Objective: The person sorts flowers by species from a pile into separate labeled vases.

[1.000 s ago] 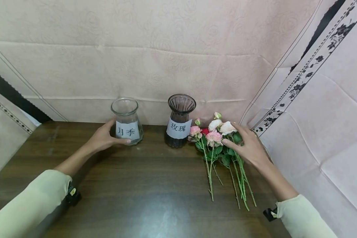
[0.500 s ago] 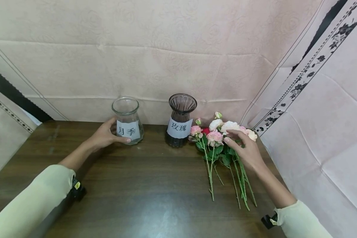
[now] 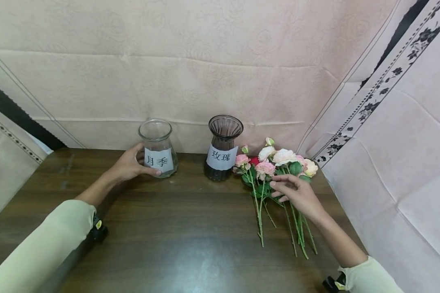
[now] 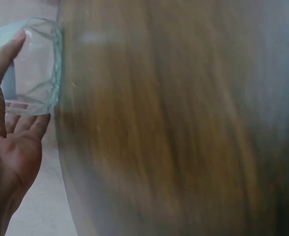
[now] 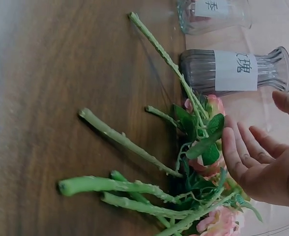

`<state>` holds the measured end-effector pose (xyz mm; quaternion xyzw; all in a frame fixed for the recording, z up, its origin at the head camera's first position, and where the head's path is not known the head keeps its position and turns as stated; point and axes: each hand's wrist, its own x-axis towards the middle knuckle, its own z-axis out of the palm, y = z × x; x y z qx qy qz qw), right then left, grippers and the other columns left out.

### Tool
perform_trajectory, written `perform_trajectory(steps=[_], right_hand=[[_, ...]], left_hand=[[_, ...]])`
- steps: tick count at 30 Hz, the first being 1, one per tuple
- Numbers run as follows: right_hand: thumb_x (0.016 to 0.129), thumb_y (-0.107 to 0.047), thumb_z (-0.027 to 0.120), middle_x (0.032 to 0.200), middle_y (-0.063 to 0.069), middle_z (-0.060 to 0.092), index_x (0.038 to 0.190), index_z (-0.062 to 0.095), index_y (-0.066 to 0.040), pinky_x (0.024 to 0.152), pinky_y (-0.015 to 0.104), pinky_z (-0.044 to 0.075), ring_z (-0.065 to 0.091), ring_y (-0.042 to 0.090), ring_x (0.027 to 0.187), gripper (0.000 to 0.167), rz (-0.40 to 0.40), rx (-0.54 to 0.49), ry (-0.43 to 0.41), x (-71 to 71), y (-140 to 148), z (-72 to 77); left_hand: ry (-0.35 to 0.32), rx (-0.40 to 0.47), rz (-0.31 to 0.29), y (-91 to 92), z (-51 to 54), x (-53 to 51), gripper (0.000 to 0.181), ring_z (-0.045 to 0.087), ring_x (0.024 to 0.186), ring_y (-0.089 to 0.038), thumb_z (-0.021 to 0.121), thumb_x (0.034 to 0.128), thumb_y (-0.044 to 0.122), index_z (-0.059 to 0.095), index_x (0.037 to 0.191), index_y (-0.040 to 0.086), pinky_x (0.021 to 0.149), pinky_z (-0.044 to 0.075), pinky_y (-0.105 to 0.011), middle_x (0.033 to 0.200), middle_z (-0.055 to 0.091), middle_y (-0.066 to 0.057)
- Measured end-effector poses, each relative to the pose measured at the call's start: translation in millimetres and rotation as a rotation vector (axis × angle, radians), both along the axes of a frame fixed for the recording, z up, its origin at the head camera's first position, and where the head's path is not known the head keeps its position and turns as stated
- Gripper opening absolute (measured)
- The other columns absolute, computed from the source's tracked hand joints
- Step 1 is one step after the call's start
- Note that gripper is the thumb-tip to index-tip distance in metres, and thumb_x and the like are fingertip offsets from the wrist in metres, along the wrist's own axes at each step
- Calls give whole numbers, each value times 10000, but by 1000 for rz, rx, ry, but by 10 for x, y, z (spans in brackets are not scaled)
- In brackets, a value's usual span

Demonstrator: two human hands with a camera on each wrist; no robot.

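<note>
My left hand holds the side of a clear glass vase, its thumb over the front and fingers behind. This vase stands upright and bears a white label with dark characters. Over the flowers' stems and leaves hovers my right hand, fingers loosely bent with nothing gripped; in the right wrist view its fingertips are close to a green leaf. Beneath it lie pink roses, white roses and a partly hidden red bloom, their green stems pointing toward me.
Between the clear vase and the flowers stands a dark fluted glass vase with its own white label. Everything rests on a brown wooden table. Pale patterned cloth hangs behind and along both sides.
My right hand has drawn back from the white roses, down toward the leaves and stems, uncovering pink and yellowish blooms at the right. The left hand stays at the clear vase.
</note>
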<state>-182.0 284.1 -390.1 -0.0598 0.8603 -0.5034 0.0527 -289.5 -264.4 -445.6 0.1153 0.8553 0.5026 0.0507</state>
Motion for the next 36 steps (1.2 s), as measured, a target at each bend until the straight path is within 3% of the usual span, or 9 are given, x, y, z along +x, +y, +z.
perform_trajectory(steps=[9,12,24,36], right_hand=[[1166,-246,652,1235,341,791,1378,683,154,840,366,709,858,166,936,453,54,-93,-47,101,-2,-55],[1174,-194,619,1232,376,784,1381,676,188,841,396,716,866,182,921,438,85,-142,-105,137,12,-111],[1161,-303,629,1292,253,818,1481,643,123,892,408,712,866,248,1024,532,92,-235,-421,235,-9,-380],[1177,-169,563,1381,243,772,1520,556,166,1034,419,675,833,240,1133,479,104,-399,-531,187,-88,-519]], left_hand=[[62,-72,-25,-36,-9,-28,1208,639,1444,-426,1064,798,339,349,1744,109,1221,524,-592,1541,632,-188],[69,-77,-32,-26,-13,-37,1199,652,1428,-417,1063,800,341,356,1740,110,1209,535,-584,1528,642,-180],[61,-69,-36,-7,-43,-28,1178,660,1416,-418,1060,806,329,365,1730,103,1210,543,-588,1515,648,-179],[76,-53,-25,-31,-24,-18,1175,658,1408,-412,1061,809,288,363,1740,122,1206,540,-592,1524,644,-182]])
